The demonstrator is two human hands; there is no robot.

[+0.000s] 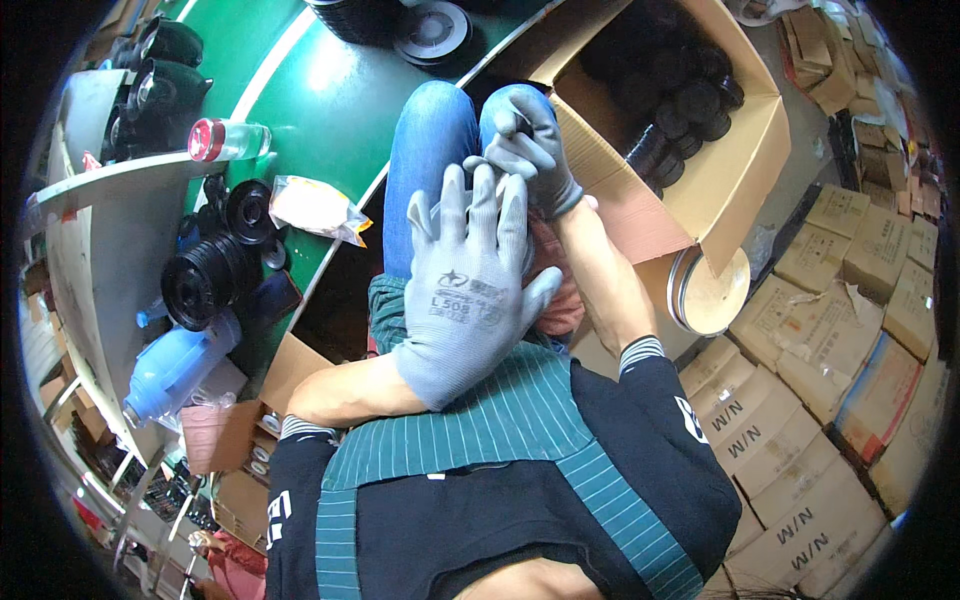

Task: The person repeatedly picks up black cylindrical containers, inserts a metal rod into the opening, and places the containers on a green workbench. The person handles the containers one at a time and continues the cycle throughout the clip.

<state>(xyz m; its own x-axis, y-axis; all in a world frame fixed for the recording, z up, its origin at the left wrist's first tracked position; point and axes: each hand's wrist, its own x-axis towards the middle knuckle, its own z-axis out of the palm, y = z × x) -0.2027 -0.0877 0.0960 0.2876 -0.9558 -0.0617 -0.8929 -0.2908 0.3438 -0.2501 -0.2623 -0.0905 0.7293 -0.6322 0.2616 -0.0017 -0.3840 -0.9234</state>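
My left hand (463, 270), in a grey work glove, lies back upward over my lap. Its fingers are stretched out and apart, with the thumb pointing to the right, and it holds nothing that I can see. Just beyond its fingertips is my right hand (525, 145), also in a grey glove, above the right knee of my blue jeans (430, 150). Its fingers are bent inward, close to the left fingertips; whether they touch or pinch anything is hidden. A dark green striped apron (455, 435) covers my front.
An open cardboard box (745, 185) with black round spools (690, 115) stands right of my knees. A green table (320, 110) bears more spools (432, 35), a red-lidded jar (235, 140), a white packet (312, 207) and a blue bottle (175, 370). Cartons (770, 440) are stacked at right.
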